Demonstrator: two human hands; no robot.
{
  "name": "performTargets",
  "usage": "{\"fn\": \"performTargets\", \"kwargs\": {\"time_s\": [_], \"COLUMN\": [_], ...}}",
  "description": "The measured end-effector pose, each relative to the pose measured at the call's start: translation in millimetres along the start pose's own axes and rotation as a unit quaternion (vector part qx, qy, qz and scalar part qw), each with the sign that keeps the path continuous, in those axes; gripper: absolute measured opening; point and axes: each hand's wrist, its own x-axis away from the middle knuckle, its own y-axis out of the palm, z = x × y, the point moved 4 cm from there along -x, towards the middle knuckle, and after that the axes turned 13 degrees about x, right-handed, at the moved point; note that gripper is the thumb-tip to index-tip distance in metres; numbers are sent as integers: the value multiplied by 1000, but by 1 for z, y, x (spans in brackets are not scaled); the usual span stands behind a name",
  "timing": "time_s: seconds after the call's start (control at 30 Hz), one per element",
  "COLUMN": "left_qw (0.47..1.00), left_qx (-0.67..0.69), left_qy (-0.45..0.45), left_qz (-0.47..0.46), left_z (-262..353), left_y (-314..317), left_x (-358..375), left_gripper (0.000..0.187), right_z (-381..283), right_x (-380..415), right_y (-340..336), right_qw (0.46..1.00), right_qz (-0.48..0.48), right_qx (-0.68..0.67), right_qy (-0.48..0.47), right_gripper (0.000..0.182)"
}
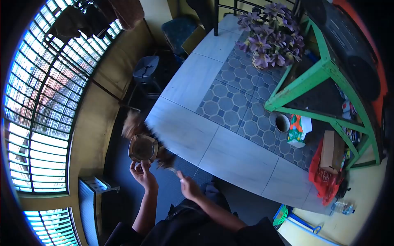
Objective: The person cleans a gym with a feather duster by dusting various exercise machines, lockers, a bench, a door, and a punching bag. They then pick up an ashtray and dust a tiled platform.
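Observation:
My left hand [143, 175] holds a small ashtray-like dish [143, 148] by its near edge, fingers wrapped on its rim. In my right hand [188, 186] is the thin handle of a brown feather duster [165, 159]. The duster's feathers spread behind and beside the dish, along the table's left edge, with a lighter brown tuft at upper left. Part of the duster is hidden behind the dish. Both hands are just off the near left edge of the tiled table [184, 127].
Purple flowers [266, 37], a green frame [303, 88], a cup [282, 123], a green-orange packet [296, 131], a cardboard box [332, 151] and a red bag [322, 178] are on the table. A dark stool [146, 67] stands beyond its left side. A barred window [45, 98] is at left.

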Motion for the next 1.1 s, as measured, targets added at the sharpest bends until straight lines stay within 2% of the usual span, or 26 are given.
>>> {"fn": "performTargets", "kwargs": {"time_s": [0.07, 0.1, 0.17, 0.2, 0.23, 0.3, 0.33, 0.37, 0.43, 0.5, 0.57, 0.63, 0.7, 0.77, 0.8, 0.87, 0.9, 0.93, 0.97, 1.0, 1.03, 1.07, 1.1], "left_qw": [1000, 999, 1000, 999, 999, 997, 995, 995, 992, 992, 995, 993, 991, 987, 986, 983, 982, 980, 979, 977, 976, 974, 973], "left_qx": [-7, -3, 3, 10, 10, 15, 13, 17, 17, 31, 72, 83, 97, 78, 83, 55, 55, 57, 59, 59, 60, 63, 66], "left_qy": [26, 35, -25, -37, -35, -80, -95, -96, -120, -118, -75, -83, -92, -128, -135, -162, -167, -172, -179, -186, -190, -193, -195], "left_qz": [-3, 4, 6, 6, 6, 12, 13, 9, 36, 30, 7, 1, -8, -53, -53, -70, -72, -77, -82, -87, -92, -97, -106], "left_z": [11, 14, 11, 6, 3, -7, -16, -19, -23, -20, -16, -11, -17, -33, -38, -48, -51, -54, -58, -62, -66, -70, -72], "left_y": [5, 7, 8, 6, 5, 4, -1, 0, 3, 12, 19, 30, 32, 26, 25, 23, 22, 21, 19, 16, 13, 16, 22], "left_x": [-7, -10, -12, -12, -9, -2, -1, -1, -2, -17, -43, -76, -112, -148, -165, -190, -201, -211, -219, -225, -232, -239, -246], "left_gripper": [35, 35, 35, 36, 36, 37, 37, 37, 36, 34, 34, 34, 34, 34, 34, 34, 34, 34, 34, 34, 33, 33, 33], "right_z": [37, 47, 98, 112, 129, 124, 108, 92, 37, 20, -4, 15, 65, 97, 106, 126, 121, 99, 89, 60, 27, 8, -6], "right_x": [-1, -2, -8, -12, -19, -30, -35, -40, -56, -62, -88, -117, -140, -167, -183, -206, -217, -229, -235, -239, -247, -254, -258], "right_y": [-43, -74, -104, -111, -100, -72, -51, -24, 6, 48, 26, 13, -18, -65, -64, -58, -30, -7, 33, 58, 71, 85, 92], "right_qw": [986, 984, 953, 931, 919, 949, 965, 979, 986, 992, 982, 986, 980, 918, 916, 885, 894, 927, 949, 969, 980, 987, 984], "right_qz": [148, 102, 182, 280, 322, 164, 98, 14, -81, -58, -156, -93, 118, 242, 243, 304, 236, 139, 125, 71, -13, -41, -75], "right_qx": [75, 59, 102, 126, 174, 152, 140, 135, 143, 62, 62, 128, 122, 165, 173, 201, 265, 255, 229, 197, 138, 126, 138], "right_qy": [-4, 137, 218, 197, 149, 222, 201, 154, 24, -99, -88, -49, 106, 268, 270, 291, 274, 236, 177, 131, 144, 93, 80], "right_gripper": [48, 48, 52, 56, 61, 63, 64, 64, 56, 52, 51, 53, 53, 50, 50, 52, 57, 61, 64, 62, 58, 55, 53]}}
